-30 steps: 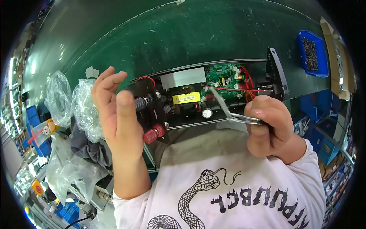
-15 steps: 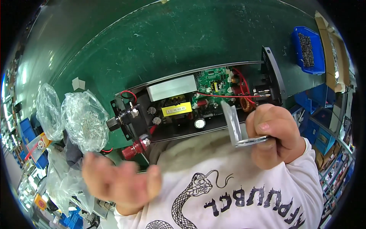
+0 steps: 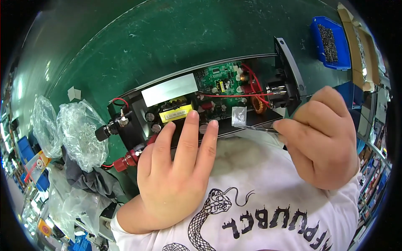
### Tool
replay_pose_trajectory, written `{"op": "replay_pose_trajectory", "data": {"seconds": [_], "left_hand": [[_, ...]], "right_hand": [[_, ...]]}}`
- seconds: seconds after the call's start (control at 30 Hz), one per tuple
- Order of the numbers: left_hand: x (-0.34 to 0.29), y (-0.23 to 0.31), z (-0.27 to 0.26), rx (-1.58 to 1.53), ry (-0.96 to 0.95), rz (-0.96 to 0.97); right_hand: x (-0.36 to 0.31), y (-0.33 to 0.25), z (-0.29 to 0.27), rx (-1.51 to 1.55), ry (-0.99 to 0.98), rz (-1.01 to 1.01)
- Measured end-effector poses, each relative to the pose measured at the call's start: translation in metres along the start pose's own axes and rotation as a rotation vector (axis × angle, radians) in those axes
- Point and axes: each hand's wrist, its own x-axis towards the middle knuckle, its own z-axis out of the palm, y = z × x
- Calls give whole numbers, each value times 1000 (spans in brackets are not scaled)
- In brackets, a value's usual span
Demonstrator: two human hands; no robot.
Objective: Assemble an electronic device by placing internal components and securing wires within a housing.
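A long black metal case [image 3: 289, 67] with its top off lies across the bench in front of me. Inside it are a green circuit board [image 3: 208, 77], a silver block [image 3: 169, 90], a yellow-wrapped transformer [image 3: 165, 116] and a copper coil [image 3: 257, 104]. My left hand [image 3: 171, 180] rests, fingers spread, over the case's near edge beside the transformer. Between thumb and fingers, my right hand [image 3: 322, 142] pinches a bent silver metal bracket [image 3: 239, 116] at the near wall, right of centre. Black [image 3: 104, 131] and red [image 3: 124, 162] terminals stick out of the left end.
On the green bench [image 3: 167, 37], a blue bin [image 3: 344, 54] of screws stands at the far right, beside a cardboard box [image 3: 355, 46]. Clear plastic bags [image 3: 81, 134] and a dark cloth [image 3: 94, 180] lie to the left, near a small folded white piece [image 3: 74, 93].
My left hand has come up and right from the lower left onto the case. My right hand has turned the bracket and brought it to the near wall. The case appears further left.
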Motion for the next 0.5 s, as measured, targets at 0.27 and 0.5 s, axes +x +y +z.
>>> {"op": "replay_pose_trajectory", "data": {"seconds": [0.27,0.5], "left_hand": [[2,-2,4,-183,-71,26],[2,3,11,-313,-87,-27]], "right_hand": [[21,0,9,-79,81,-67],[33,2,11,-125,66,-108]]}}
